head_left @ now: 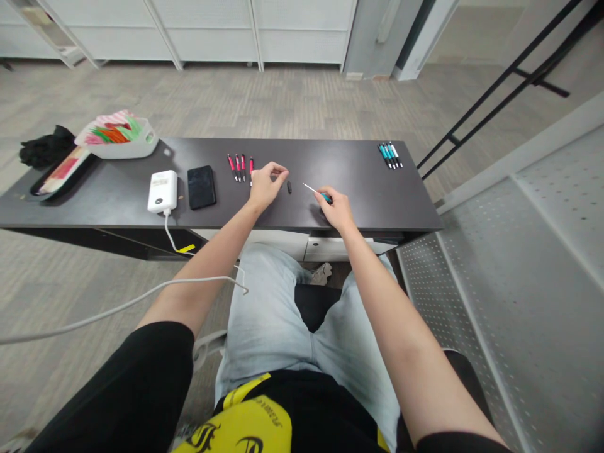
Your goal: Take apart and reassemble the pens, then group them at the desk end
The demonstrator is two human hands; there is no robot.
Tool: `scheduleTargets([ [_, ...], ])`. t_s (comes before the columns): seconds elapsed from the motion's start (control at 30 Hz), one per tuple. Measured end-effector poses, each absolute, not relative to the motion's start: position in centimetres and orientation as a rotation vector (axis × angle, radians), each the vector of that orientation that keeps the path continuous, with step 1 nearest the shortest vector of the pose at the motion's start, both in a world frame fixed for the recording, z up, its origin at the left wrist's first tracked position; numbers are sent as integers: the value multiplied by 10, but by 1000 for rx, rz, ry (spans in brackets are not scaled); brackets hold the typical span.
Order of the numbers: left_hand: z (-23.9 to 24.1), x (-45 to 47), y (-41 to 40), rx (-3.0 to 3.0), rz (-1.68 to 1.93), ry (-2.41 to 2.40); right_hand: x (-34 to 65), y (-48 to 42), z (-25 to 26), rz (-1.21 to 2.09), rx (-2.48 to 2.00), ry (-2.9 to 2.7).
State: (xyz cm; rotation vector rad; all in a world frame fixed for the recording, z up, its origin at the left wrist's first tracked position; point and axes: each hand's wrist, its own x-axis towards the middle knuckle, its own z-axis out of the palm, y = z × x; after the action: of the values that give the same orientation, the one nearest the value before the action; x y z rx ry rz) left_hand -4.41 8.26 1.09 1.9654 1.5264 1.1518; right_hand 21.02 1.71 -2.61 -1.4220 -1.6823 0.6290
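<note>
My right hand is closed around a teal pen barrel, and a thin white refill sticks out of it toward the left. My left hand is raised a little over the desk, thumb and forefinger pinched together; whatever they hold, if anything, is too small to make out. Between the hands a small black pen part lies on the dark desk. Several pink-and-black pens lie left of my left hand, one of them right beside it.
Teal and white pens lie at the far right. To the left are a black phone, a white power bank with a cable crossing my left arm, a white basket, a black tray and black cloth.
</note>
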Motion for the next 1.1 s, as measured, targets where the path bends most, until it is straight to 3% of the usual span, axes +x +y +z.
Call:
scheduleTargets([
  [0.5, 11, -35, 99, 2263, 838, 1421, 211, 16, -24, 651, -1401, -1665],
  [1.1, 13, -49, 100, 2267, 741, 1454, 209, 16, -21, 670, -1452, -1636],
])
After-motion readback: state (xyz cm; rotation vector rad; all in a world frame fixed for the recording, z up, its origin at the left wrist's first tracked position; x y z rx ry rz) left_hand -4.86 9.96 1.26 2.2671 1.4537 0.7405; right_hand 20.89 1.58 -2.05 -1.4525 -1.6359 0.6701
